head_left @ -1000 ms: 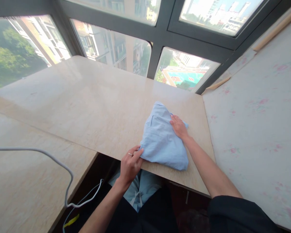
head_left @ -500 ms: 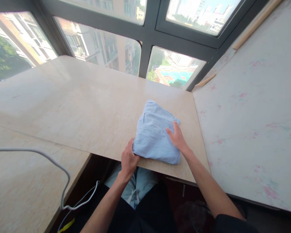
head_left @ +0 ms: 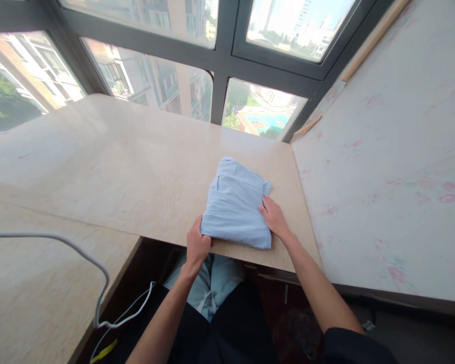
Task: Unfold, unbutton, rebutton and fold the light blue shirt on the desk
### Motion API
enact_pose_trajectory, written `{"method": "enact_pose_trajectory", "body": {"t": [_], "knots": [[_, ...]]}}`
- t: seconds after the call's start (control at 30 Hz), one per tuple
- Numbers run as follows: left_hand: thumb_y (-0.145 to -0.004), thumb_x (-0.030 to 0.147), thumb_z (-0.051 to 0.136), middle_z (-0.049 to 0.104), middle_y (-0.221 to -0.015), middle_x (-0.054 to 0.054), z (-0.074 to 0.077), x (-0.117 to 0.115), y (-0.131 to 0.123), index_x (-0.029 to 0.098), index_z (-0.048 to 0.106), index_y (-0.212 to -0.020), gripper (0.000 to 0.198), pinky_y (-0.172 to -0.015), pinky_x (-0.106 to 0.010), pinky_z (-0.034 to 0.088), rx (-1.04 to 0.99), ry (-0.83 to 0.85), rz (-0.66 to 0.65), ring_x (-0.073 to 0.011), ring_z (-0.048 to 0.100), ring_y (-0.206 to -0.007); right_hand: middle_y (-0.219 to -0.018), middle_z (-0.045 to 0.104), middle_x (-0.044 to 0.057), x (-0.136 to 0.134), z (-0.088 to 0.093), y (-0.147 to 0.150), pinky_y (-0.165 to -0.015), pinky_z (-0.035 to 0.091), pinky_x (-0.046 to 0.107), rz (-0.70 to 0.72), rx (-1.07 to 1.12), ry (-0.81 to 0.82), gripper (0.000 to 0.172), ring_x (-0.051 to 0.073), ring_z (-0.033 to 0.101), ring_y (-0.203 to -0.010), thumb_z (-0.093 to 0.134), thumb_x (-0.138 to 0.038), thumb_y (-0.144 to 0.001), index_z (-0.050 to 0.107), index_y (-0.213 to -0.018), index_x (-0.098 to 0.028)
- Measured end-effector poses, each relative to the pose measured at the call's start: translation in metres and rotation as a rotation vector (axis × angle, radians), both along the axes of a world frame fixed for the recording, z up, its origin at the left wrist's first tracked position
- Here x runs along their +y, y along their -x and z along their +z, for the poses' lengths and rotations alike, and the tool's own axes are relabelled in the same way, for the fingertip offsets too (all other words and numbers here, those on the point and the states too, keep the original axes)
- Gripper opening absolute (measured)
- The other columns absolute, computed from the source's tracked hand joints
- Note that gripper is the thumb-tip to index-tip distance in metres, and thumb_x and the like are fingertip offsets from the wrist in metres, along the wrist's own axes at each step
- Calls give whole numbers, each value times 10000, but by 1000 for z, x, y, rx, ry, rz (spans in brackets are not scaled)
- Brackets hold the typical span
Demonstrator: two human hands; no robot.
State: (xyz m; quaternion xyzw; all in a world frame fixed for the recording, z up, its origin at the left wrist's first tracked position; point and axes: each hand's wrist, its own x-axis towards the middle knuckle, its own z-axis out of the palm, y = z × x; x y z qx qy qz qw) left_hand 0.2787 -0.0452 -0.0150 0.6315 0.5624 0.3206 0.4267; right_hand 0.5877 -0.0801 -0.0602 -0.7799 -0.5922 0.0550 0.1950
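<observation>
One folded light-blue garment (head_left: 235,207), on desk (head_left: 136,167): left hand (head_left: 197,241), grip clamped on its near-left corner; right hand (head_left: 275,218) touches right edge, grip unclear.

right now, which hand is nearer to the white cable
Left. The left hand is at the near left corner of the folded blue cloth, to the right of the white cable, apart from it; the right hand is at the cloth's right edge, farther off.

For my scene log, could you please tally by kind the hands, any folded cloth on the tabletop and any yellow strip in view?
Hands: 2 (left hand, right hand)
Folded cloth: 1
Yellow strip: 1
Total: 4
</observation>
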Motion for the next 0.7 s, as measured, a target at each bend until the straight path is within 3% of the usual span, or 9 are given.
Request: {"method": "enact_pose_trajectory", "body": {"t": [0.1,0.17,0.3,0.37,0.47,0.6,0.7], "knots": [[-615,59,422,613,-1297,-114,-4,-1,4,157,544,-1354,756,-988,-396,489,26,-74,-4,-269,573,-1179,-1493,455,162,-3,2,-2,-1118,300,560,1,-52,27,559,320,383,-1401,292,-466,-990,526,-1385,-147],[-623,57,420,611,-1299,-126,-4,-3,8,147,525,-1386,776,-985,-403,493,27,-86,-61,-268,586,-1164,-1499,448,158,-4,2,-2,-1122,293,561,-1,-56,41,535,321,381,-1403,314,-431,-987,532,-1381,-142],[-659,74,413,730,-932,-77,1,-1,28,168,497,-1422,773,-830,-364,559,-14,55,-281,-218,688,-839,-1475,479,153,-3,4,-6,-1108,321,568,9,-12,29,488,307,405,-1392,361,-394,-967,569,-1345,-166],[-668,89,421,736,-849,-56,5,7,41,185,541,-1384,732,-817,-359,561,10,101,-414,-212,691,-777,-1433,529,149,-1,8,-11,-1100,355,541,17,42,20,459,291,446,-1367,400,-392,-949,613,-1295,-180],[-672,108,453,736,-1031,-91,15,26,51,178,665,-1215,586,-964,-390,502,173,18,-412,-257,672,-1017,-1284,656,120,6,20,-21,-1046,436,480,-10,140,32,416,269,572,-1249,416,-432,-945,683,-1176,-212],[-804,179,439,639,-1269,-171,36,53,23,110,612,-1254,487,-1064,-430,421,345,-166,-230,-291,581,-1211,-1213,686,128,27,36,-27,-1002,471,451,-48,145,21,497,265,627,-1162,369,-527,-956,661,-1186,-197],[-894,336,481,514,-1419,-206,43,66,-19,106,483,-1382,539,-1105,-473,361,352,-350,-331,-319,446,-1354,-1354,581,193,52,42,-16,-1086,400,442,-15,81,-49,582,276,516,-1303,380,-554,-950,595,-1275,-122]]}}
